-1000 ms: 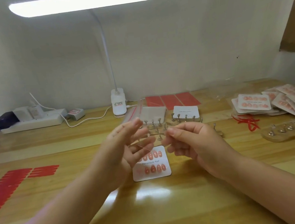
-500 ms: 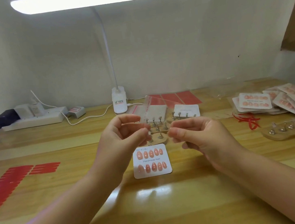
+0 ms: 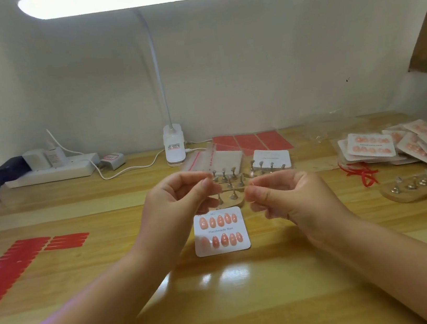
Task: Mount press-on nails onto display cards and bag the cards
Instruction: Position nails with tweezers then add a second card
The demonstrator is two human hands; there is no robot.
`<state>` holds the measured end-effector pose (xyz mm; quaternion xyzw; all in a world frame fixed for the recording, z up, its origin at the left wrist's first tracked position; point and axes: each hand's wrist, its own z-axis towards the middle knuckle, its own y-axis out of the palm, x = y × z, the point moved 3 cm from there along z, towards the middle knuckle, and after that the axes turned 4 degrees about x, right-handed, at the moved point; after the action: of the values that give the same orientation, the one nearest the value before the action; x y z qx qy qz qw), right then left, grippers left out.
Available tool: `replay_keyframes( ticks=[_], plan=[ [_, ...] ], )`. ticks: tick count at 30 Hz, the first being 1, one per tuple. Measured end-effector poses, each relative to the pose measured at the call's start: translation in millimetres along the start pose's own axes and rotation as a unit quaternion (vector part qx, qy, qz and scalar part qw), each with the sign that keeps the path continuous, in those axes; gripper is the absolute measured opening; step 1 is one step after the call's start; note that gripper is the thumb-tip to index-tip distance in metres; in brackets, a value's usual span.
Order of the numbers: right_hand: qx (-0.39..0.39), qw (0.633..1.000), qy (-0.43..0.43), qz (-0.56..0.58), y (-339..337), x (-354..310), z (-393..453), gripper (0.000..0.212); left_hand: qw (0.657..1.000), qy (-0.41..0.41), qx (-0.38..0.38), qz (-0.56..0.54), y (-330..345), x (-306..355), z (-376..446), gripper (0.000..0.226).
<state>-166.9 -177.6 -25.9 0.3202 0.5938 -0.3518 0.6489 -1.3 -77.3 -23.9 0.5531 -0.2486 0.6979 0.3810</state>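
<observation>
A white display card (image 3: 220, 231) printed "Handmade Nail" lies flat on the wooden table (image 3: 226, 297), with two rows of pink press-on nails stuck on it. Just above and behind it, my left hand (image 3: 179, 202) and my right hand (image 3: 289, 200) face each other with thumb and forefinger pinched. Between them they hold a thin clear bag (image 3: 231, 186) that is hard to make out. Through it shows a wooden nail stand (image 3: 235, 200) with metal pegs.
Behind the stand lie a stack of clear zip bags (image 3: 217, 158), a blank card (image 3: 272, 157) and red adhesive sheets (image 3: 253, 141). Bagged cards (image 3: 397, 147), red ties (image 3: 362, 174) and more peg stands (image 3: 419, 187) are at the right. Red strips (image 3: 10, 267) lie left; lamp base (image 3: 174, 145) and power strip (image 3: 51, 170) stand at the back.
My left hand's fingers, straight a second ago, have curled into a pinch on the clear bag. Both hands have lifted slightly and the nail card on the table is now fully uncovered.
</observation>
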Motion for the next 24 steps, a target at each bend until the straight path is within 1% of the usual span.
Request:
replay_keyframes(
  ticks=[3, 6, 8, 11, 14, 18, 20, 22, 24],
  plan=[
    [-0.010, 1.000, 0.001, 0.004, 0.5, -0.2, 0.0, 0.043, 1.000, -0.001, 0.011, 0.000, -1.3, -2.1, 1.3, 0.008],
    [-0.010, 1.000, -0.004, -0.007, 0.9, -0.5, 0.2, 0.045, 1.000, -0.006, 0.020, 0.010, -1.8, -4.0, 2.4, 0.006],
    [-0.008, 1.000, -0.009, -0.015, 0.9, -0.2, 0.7, 0.049, 1.000, -0.014, 0.014, 0.018, -1.6, -3.9, 3.3, 0.011],
    [-0.006, 1.000, -0.016, -0.013, -0.3, 0.5, 1.6, 0.052, 0.999, -0.043, -0.014, 0.011, 0.1, -4.2, 3.5, 0.026],
    [-0.013, 1.000, -0.020, -0.006, -1.1, -0.3, 2.1, 0.045, 0.998, -0.059, -0.022, -0.003, 0.4, -4.2, 4.4, 0.022],
    [-0.032, 0.999, -0.019, 0.002, -2.4, -0.3, 3.6, 0.035, 0.998, -0.059, -0.012, -0.011, -2.0, -1.5, 5.0, 0.026],
    [-0.041, 0.999, -0.008, 0.007, -1.8, 0.0, 3.3, 0.030, 0.998, -0.058, -0.011, -0.016, -2.4, -0.1, 3.7, 0.023],
    [-0.029, 1.000, 0.005, 0.007, -1.9, -1.3, 3.0, 0.028, 0.999, -0.049, 0.005, 0.002, -2.9, 0.9, 3.5, 0.013],
    [0.008, 0.999, -0.017, -0.027, -6.9, -6.8, 4.6, 0.041, 0.997, -0.017, 0.032, 0.063, -4.7, 3.5, 4.6, 0.009]
  ],
)
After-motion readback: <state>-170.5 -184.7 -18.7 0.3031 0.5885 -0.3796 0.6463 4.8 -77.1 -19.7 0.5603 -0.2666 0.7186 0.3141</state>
